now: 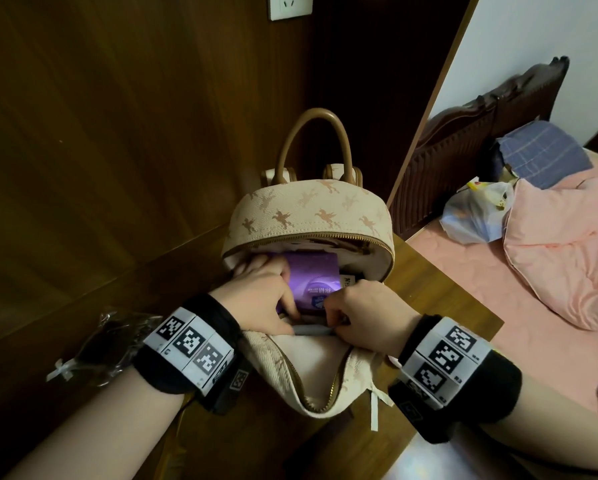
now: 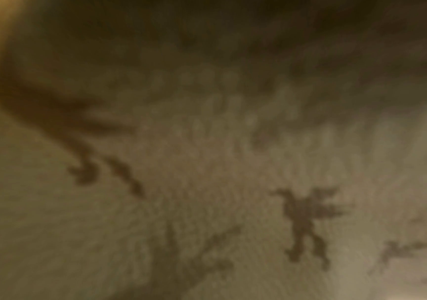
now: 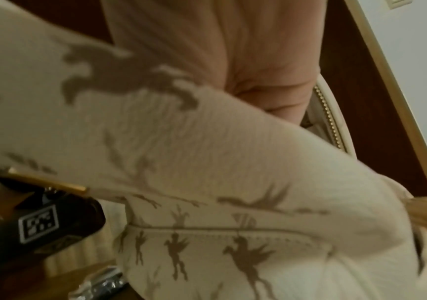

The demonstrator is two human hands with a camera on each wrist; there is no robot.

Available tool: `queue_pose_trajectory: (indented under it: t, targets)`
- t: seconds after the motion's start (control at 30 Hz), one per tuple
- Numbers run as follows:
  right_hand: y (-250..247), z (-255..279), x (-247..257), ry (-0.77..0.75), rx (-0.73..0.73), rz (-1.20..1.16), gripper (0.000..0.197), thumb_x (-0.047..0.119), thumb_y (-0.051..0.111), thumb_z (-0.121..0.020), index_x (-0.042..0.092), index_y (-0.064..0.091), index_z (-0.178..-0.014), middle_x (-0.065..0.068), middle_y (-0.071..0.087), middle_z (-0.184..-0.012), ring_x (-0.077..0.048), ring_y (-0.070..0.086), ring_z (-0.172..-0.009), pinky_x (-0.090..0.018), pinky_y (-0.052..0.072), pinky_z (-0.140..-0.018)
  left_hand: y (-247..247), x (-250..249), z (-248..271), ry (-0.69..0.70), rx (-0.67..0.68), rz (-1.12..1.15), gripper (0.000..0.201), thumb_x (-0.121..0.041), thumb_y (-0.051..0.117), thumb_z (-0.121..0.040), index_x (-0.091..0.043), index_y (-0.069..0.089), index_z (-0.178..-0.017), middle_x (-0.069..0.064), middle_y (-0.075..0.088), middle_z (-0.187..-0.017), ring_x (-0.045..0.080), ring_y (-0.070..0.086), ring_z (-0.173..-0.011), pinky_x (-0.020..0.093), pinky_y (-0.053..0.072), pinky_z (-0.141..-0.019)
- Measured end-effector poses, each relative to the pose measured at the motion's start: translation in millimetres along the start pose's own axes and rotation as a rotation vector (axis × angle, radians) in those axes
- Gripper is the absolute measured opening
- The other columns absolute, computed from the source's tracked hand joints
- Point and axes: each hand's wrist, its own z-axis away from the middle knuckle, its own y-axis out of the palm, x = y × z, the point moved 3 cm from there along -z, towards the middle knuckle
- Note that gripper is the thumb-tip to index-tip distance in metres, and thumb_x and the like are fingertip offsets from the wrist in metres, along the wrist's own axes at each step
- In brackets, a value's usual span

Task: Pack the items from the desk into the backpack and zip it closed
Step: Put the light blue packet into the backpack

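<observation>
Your cream horse-print backpack (image 1: 308, 216) stands open on the wooden counter (image 1: 439, 285) with the purple packet (image 1: 313, 275) half inside. Your left hand (image 1: 259, 299) curls round the packet; your right hand (image 1: 363, 317) pinches the front flap's edge. Push crookedly and the packet may jam against the gold zipper (image 1: 325, 386), and the crinkly clear-wrapped item (image 1: 114, 344) behind your left wrist could be forgotten.

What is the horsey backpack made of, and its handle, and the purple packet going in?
The backpack looks like textured coated canvas or faux leather: grainy cream surface, printed horses. Its handle seems smooth tan leather or imitation. The purple packet looks like glossy plastic film, since it shines.
</observation>
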Motion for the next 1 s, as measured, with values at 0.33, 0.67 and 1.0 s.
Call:
queue_pose_trajectory:
  t: [0.33, 0.67, 1.0]
  targets:
    - [-13.4, -3.0, 0.5, -0.138, 0.028, 0.103, 0.026, 0.035, 0.048, -0.092, 0.037, 0.061, -0.115, 0.003, 0.067, -0.104, -0.022, 0.06, -0.097, -0.031, 0.047, -0.079, -2.4, 5.7, -5.5, -0.037, -0.028, 0.043, 0.024, -0.052, 0.069, -0.073, -0.044, 0.07, -0.095, -0.009, 0.03, -0.1, 0.011, 0.026, -0.098, 0.026, 0.02, -0.093]
    - [-6.6, -2.9, -13.9, -0.02, 0.223, 0.098, 0.042, 0.046, 0.029, -0.098, 0.021, 0.061, -0.11, -0.007, 0.064, -0.106, -0.026, 0.057, -0.099, -0.036, 0.045, -0.085, -1.0, 9.9, -7.7, -0.059, -0.055, 0.103, 0.025, -0.053, 0.07, -0.072, -0.047, 0.069, -0.097, -0.012, 0.031, -0.099, 0.012, 0.031, -0.109, 0.028, 0.022, -0.101]
    - [-5.9, 4.2, -10.7, 0.031, 0.335, -0.113, 0.052, 0.058, 0.014, -0.095, 0.037, 0.049, -0.128, -0.005, 0.059, -0.123, -0.021, 0.05, -0.117, -0.042, 0.034, -0.104, -0.9, 12.6, -14.2, -0.082, -0.062, 0.123, 0.023, -0.056, 0.071, -0.07, -0.049, 0.069, -0.092, -0.013, 0.032, -0.098, 0.012, 0.033, -0.108, 0.029, 0.023, -0.104]
